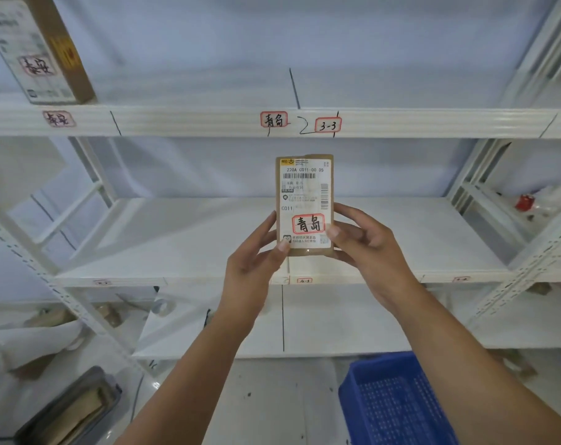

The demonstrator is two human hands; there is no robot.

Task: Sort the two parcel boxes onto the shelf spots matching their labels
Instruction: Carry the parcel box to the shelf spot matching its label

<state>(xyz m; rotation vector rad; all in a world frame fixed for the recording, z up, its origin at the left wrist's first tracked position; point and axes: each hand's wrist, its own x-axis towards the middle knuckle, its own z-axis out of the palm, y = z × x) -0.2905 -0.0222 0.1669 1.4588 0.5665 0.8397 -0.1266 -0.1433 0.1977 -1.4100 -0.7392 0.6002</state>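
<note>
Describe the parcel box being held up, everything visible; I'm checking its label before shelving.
The parcel box is a small, flat brown cardboard carton held upright, face to the camera, before the middle shelf. A white shipping label covers its front: barcode, "220A C011-00 05", "C011", and a red-bordered handwritten sticker reading 青岛. The left hand and right hand pinch its lower corners. It touches no shelf.

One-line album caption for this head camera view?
Both hands, left and right, hold a labelled parcel below the matching shelf tag.
</note>
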